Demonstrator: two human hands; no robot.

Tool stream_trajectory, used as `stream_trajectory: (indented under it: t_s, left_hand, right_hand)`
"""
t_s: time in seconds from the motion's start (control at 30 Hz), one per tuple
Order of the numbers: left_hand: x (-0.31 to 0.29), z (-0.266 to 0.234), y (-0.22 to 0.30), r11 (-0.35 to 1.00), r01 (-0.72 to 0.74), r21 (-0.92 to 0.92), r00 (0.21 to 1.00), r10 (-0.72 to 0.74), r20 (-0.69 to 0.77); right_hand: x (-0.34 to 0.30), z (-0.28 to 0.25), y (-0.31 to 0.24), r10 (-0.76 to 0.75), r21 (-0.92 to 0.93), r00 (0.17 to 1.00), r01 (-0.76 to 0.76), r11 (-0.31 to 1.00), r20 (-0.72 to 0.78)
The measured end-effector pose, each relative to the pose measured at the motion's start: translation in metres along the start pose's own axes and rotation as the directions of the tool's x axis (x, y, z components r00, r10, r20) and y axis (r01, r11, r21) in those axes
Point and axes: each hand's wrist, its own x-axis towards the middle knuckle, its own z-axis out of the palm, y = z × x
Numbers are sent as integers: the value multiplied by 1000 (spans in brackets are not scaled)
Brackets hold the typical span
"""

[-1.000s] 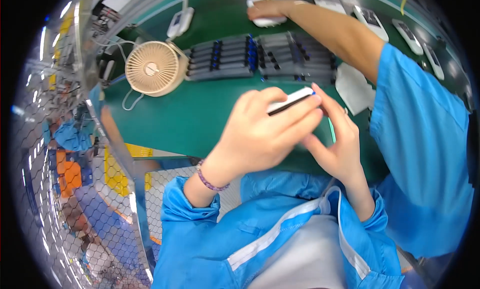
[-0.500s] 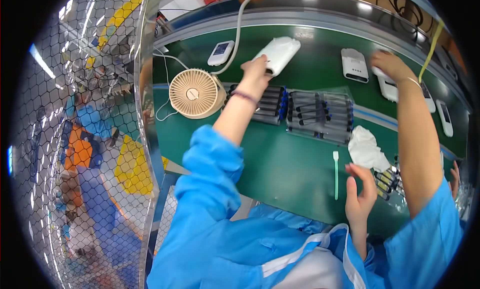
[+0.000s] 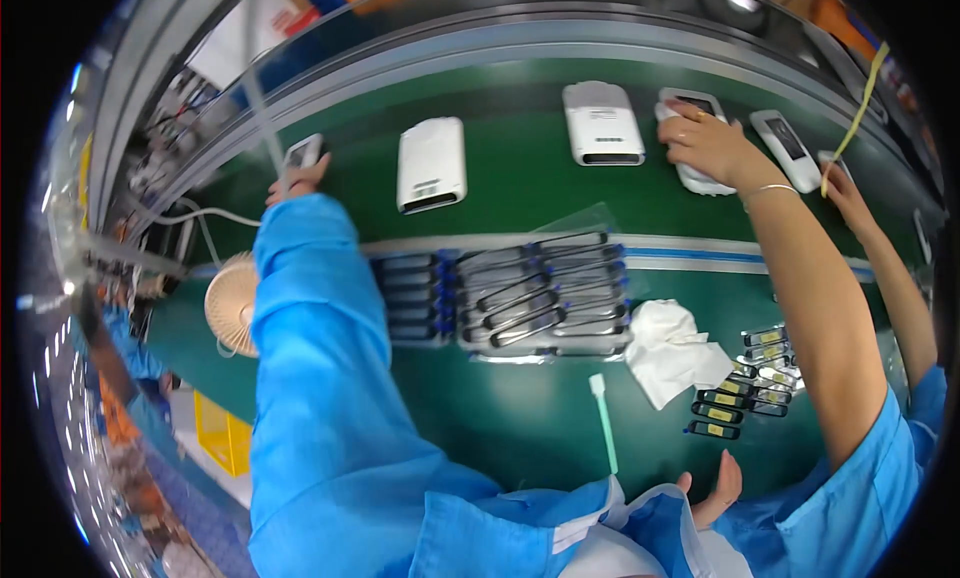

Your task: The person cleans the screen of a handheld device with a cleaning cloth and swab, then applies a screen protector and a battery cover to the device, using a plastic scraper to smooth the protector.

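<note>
My left hand [image 3: 298, 181] reaches to the back left of the green bench. Its fingers close round a small white handheld device with a screen [image 3: 304, 150]. To its right lies a flat white device [image 3: 431, 165], with a dark slot at its near end. Low in front of my chest, my right hand [image 3: 715, 490] is open, fingers apart and holding nothing. The nearest thing to it is a green-handled swab [image 3: 605, 423] on the bench. A crumpled white cloth [image 3: 672, 353] lies farther off.
Dark strips in clear bags [image 3: 545, 298] fill mid-bench, beside a fan [image 3: 232, 303]. Small black parts with yellow labels [image 3: 718, 414] lie right. A co-worker's braceleted hand [image 3: 712, 150] grips a white device; the other hand [image 3: 848, 193] reaches beyond. Another white device [image 3: 604, 126] lies at the back.
My left hand has let go of the flat white device and moved left onto the small screened one. My right hand sits lower, nearer my body. The whole view has shifted.
</note>
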Motion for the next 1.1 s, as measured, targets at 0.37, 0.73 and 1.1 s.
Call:
stream_trajectory:
  t_s: [0.37, 0.73, 1.1]
  left_hand:
    - [-40, -17, 112, 919, -150, 364, 967, 214, -141]
    - [-220, -110, 220, 492, -809, 323, 343, 840, -420]
    - [-436, -167, 185, 436, -806, -401, 581, 452, -677]
  right_hand:
    - [-7, -7, -7, 18, -10, 999, -18, 1000, -28]
    - [19, 2, -56, -254, 118, 923, 229, 966, 288]
    - [59, 68, -87, -457, -181, 810, 544, 819, 368]
